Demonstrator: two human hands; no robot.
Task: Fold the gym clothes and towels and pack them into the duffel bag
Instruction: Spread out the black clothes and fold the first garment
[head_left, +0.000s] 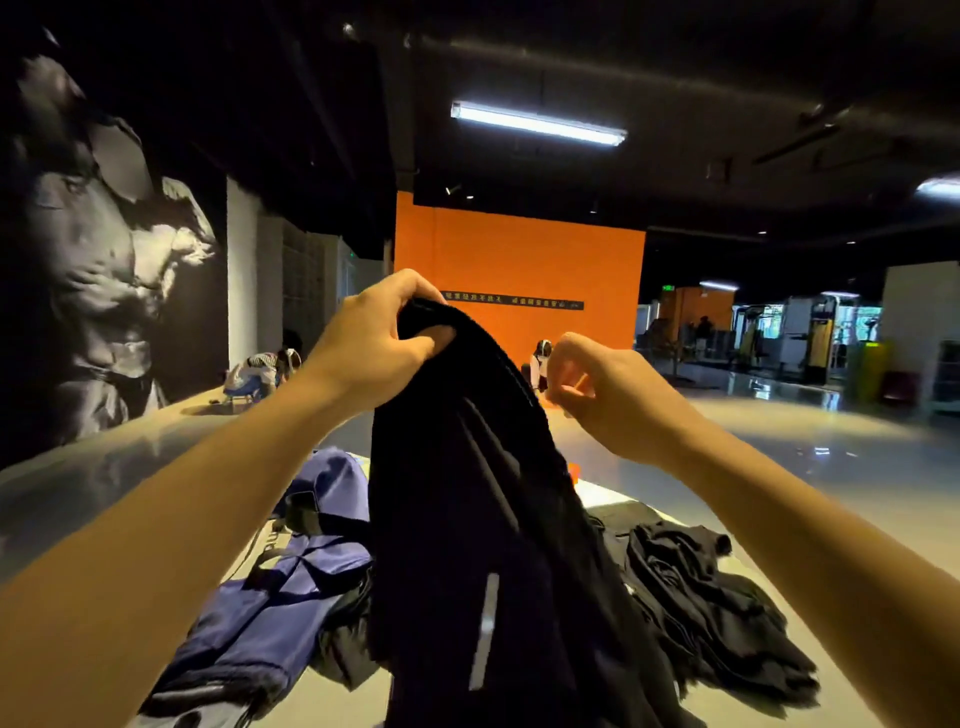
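1. Left hand (382, 325) raised at chest height, fingers and thumb curled over the top edge of a black sports garment with a silver reflective strip (467, 519); firm grip.
2. Garment hangs from that hand in a long drape, its lower part reaching down over the items below.
3. Right hand (597, 384) up beside the garment's right edge, fingers curled inward. Cannot tell whether the fingertips pinch the cloth or hold nothing.
4. Navy-blue fabric duffel bag with a black strap (291, 587) lies lower left, on a pale flat surface (618, 493), partly behind the hanging garment.
5. Heap of crumpled black clothes (696, 597) lies lower right on the same surface, unfolded.
6. Background: orange wall (519, 254) with a dark band of lettering, a lit ceiling tube light (537, 124), and a large black-and-white mural of a muscular torso (114, 270) on the left wall.
7. Glossy floor (831, 441); gym machines (815, 338) far right.
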